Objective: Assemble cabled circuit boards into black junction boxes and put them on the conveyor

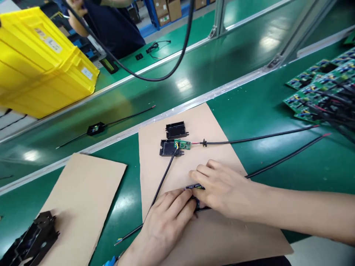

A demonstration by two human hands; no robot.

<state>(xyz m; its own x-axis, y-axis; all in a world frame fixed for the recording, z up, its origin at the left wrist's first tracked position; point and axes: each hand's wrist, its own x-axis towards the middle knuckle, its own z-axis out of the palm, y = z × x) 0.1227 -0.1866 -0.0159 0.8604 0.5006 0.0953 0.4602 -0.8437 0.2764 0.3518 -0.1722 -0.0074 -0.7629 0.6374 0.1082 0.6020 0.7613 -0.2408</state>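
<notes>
Both hands meet over a small black housing [203, 209] on the cardboard sheet [222, 240]. My left hand [173, 214] is closed on its left side, fingertips at its edge. From the right, my right hand [219, 184] is closed on it too, and hides much of it; bits of coloured wire show between the fingers. A black cable [285, 157] runs out to the right behind my right wrist. Above the hands, a green circuit board [183, 144] with cables on both sides lies partly over an open black case [167, 148]. Another black case [176, 130] sits just behind it.
Circuit boards [313, 92] with cables are piled at the right. A second cardboard sheet [83, 192] and black cases [34, 240] lie at the left. Beyond the metal rail are a cabled unit [95, 128], yellow crates [47, 62], a hanging cable [155, 79] and another person [111, 29].
</notes>
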